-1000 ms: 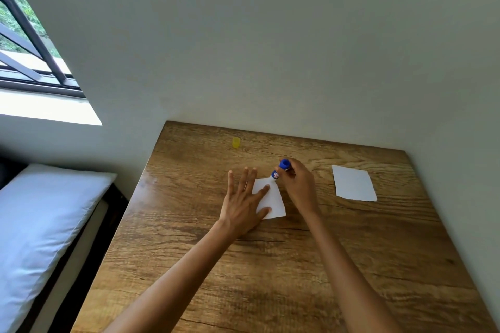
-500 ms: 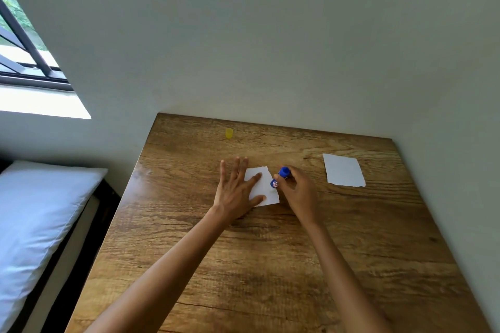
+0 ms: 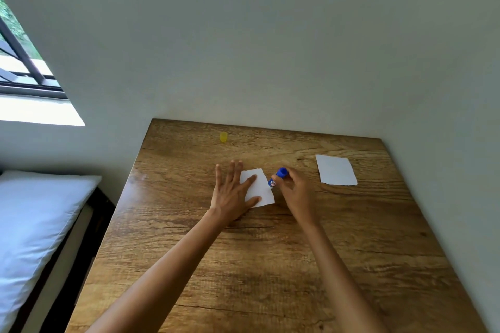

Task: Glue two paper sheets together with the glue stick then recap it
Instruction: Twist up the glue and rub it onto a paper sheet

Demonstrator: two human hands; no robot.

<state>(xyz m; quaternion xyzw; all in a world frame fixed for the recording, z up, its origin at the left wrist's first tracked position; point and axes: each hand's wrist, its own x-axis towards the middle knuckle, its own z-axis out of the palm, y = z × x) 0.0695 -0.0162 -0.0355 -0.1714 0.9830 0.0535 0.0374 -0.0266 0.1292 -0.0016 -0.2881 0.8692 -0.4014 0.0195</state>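
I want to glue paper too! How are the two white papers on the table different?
The near paper sheet is pinned flat under the left hand, while the far paper sheet lies untouched. The glue stick in the right hand meets the near sheet's edge; the far sheet has nothing on it. Both are small, white and flat on the wooden table.

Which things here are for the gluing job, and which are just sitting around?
For the job: glue stick in the right hand; sheet under the left hand; second sheet; yellow cap.

Just around: pillow; window.
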